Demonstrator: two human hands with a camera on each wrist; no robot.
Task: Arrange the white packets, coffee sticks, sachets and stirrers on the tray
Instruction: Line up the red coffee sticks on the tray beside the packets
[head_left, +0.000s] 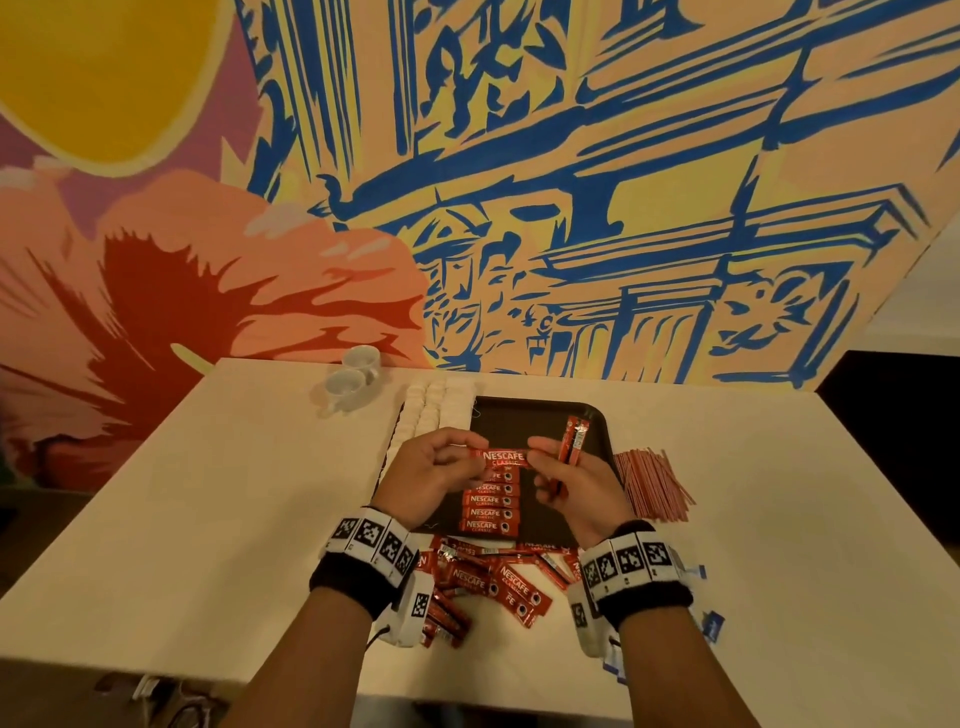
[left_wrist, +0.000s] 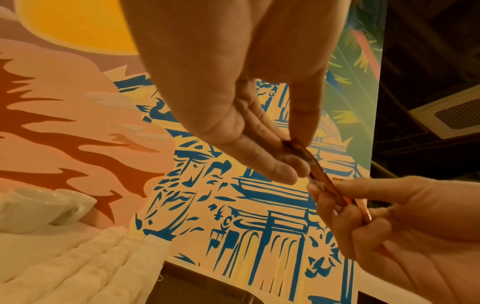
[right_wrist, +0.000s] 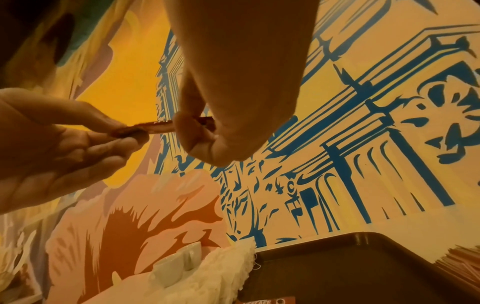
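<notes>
Above the dark tray (head_left: 524, 415), I am holding one Nescafé Classic coffee stick (head_left: 503, 457) level between both hands: my left hand (head_left: 434, 475) is pinching its left end, and my right hand (head_left: 571, 480) is pinching its right end while also gripping a few spare sticks (head_left: 573, 441) that are pointing away from me. I am keeping the stick flat with the label up, I think because it is going next to the row of sticks (head_left: 491, 512) already lying side by side on the tray, just below my fingers. The white packets (head_left: 428, 410) are sitting in rows at the tray's far left. The loose pile of sticks (head_left: 491, 579) is waiting on the table between my wrists, and the red stirrers (head_left: 652, 483) are lying on the table just right of the tray, so much of the task is not yet done.
</notes>
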